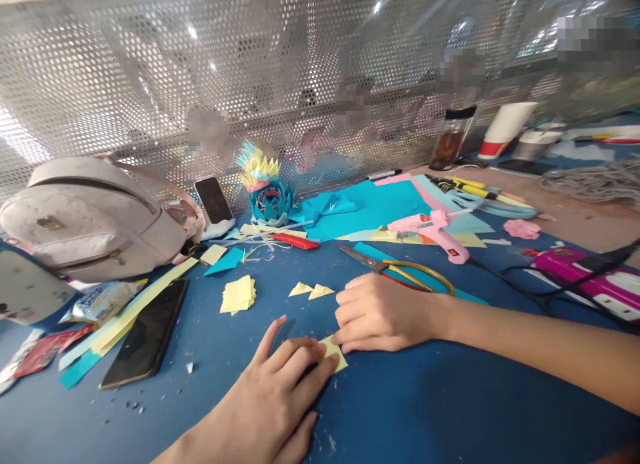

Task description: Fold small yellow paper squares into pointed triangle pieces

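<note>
A small pale yellow paper piece (342,363) lies on the blue tabletop, partly hidden under my fingers. My left hand (285,384) holds it down with fingertips pressed on it and the little finger lifted. From the right, my right hand (377,314) reaches in with curled fingers, its index fingertip pressing the paper's upper edge. Just beyond are two folded yellow triangles (311,291). A stack of yellow paper squares (238,295) rests to their left. Scissors with yellow handles (420,275) lie open-bladed behind my right hand.
A pink glue gun (437,231), red cutter (296,241) and blue paper sheets (375,204) lie farther back, beside a folded-paper figure (273,201). Left are a phone (147,337) and backpack (95,217). A purple power strip (585,274) with cables is right. Perforated metal (280,71) borders the back.
</note>
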Demonstrator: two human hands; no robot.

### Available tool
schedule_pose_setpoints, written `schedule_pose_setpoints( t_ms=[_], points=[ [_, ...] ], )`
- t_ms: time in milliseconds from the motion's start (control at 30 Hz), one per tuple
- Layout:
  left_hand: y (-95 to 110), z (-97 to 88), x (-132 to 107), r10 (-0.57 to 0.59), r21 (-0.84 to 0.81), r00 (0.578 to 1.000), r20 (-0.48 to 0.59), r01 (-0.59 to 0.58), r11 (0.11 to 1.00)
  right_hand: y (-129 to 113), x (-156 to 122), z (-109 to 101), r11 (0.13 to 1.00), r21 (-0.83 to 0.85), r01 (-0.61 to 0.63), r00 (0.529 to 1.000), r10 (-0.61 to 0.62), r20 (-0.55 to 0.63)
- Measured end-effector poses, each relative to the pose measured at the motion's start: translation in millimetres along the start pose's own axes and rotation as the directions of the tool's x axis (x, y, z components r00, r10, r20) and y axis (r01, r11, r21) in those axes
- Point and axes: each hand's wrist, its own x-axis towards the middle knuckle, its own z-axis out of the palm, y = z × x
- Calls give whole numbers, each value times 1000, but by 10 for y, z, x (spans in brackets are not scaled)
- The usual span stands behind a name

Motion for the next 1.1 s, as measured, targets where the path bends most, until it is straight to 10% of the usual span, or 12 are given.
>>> schedule_pose_setpoints(
  t_ms=[700,1100],
  points=[
    [3,-29,10,-8,2,1000,6,8,1000,-187,82,-109,964,265,-30,998,13,63],
    [-63,23,-64,97,78,979,-180,-84,993,-46,-3,86,942,336,-27,997,51,-62]
  ],
)
